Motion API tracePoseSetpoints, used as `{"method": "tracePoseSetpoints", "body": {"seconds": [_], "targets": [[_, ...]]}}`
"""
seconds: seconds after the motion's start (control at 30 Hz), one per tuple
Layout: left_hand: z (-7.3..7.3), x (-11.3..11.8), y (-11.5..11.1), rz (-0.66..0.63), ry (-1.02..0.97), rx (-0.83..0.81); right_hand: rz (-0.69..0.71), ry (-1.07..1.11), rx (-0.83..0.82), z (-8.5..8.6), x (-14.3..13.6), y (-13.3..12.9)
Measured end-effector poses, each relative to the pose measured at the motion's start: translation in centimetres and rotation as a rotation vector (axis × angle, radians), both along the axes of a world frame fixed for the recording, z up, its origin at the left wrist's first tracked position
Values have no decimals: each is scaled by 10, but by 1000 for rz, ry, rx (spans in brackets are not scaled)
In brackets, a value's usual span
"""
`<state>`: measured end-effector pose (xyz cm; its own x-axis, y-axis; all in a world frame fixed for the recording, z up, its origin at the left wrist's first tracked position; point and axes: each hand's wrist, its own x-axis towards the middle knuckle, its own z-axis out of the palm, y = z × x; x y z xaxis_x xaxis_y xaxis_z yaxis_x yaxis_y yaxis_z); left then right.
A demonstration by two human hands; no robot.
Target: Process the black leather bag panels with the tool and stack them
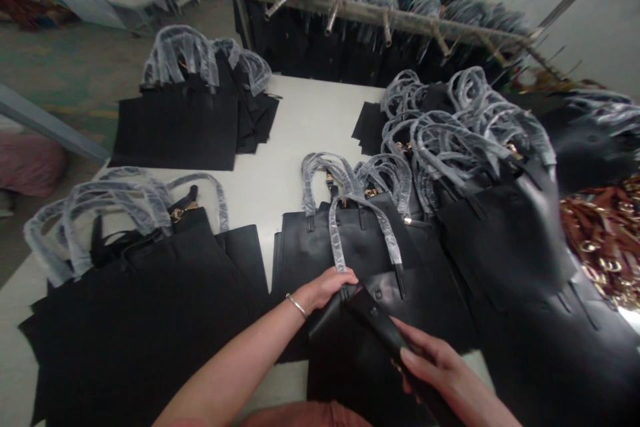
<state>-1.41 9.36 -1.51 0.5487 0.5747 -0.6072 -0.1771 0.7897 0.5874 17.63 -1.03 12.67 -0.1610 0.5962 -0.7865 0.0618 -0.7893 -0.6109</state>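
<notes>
Near the front of the white table lies a black bag panel [420,293] with a plastic-wrapped handle [367,203]. My left hand [330,285] is closed on the base of that handle, beside the upper end of a black strap [377,323]. Lower right, my right hand [430,353] grips the strap, fingers on one side and thumb on top. The strap slants across the panel; its lower end runs out at the bottom edge. Behind my hands, another black panel [320,240] with a wrapped handle lies on the pile.
Black panels with wrapped handles are stacked at the left [150,313], back left [175,127] and right [505,233]. Brown straps with gold buckles [600,240] lie far right. A rack [390,13] with protruding pegs stands behind the white table [310,113].
</notes>
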Motion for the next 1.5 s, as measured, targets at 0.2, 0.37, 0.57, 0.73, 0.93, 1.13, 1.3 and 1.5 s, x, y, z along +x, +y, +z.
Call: {"method": "tracePoseSetpoints", "body": {"seconds": [0.2,0.37,0.57,0.73,0.93,1.13,1.3,1.5], "targets": [[7,-10,6,28,11,-8,-129,-110,64,-2,-11,14],[20,-71,-6,-143,76,126,-14,-90,45,-2,-3,1],[23,-106,-50,145,152,180,150,-15,19,-17,-28,-3],[23,-95,-64,206,155,248,181,75,48,-22,-56,16],[26,-87,-68,279,127,328,151,99,56,-2,-72,32],[38,-78,-72,284,74,252,95,87,52,4,-72,29],[31,-79,-71,327,-135,45,-32,-69,130,16,-54,34],[22,-90,-68,407,-508,-272,-92,-214,103,18,-19,6]]}}
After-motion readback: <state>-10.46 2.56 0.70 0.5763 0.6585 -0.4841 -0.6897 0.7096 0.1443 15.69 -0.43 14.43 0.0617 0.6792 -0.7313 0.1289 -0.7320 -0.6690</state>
